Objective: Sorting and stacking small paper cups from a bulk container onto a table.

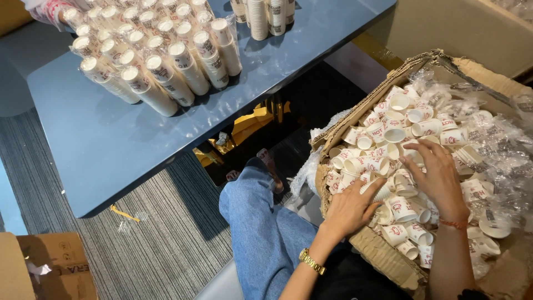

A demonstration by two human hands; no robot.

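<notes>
Striped grey carpet (pixel 161 244) runs under a blue worktop (pixel 111 139), where we see sleeves of stacked paper cups (pixel 161 55) lying wrapped in clear film, with more upright stacks (pixel 261 16) near its far edge. At the worktop's far left corner, another person's hand (pixel 50 10) touches the wrapped sleeves.

We sit beside a torn cardboard box (pixel 383 261) resting at our right, one denim-clad leg (pixel 261 222) stretched toward the worktop. Loose small paper cups (pixel 397 133), white with red print, fill the box in a jumbled heap, many on their sides, mixed with crumpled clear plastic wrap (pixel 499 150) along its right side.

Our left hand (pixel 355 208), a gold watch (pixel 311 261) on its wrist, lies on the heap near the box's near wall, fingers partly curled over a ribbed cup (pixel 380 191). Our right hand (pixel 438 172), a red thread at the wrist, rests palm down, fingers spread across the cups in the middle; whether it grips one we cannot tell. A second cardboard box (pixel 55 261) stands on the carpet at lower left.
</notes>
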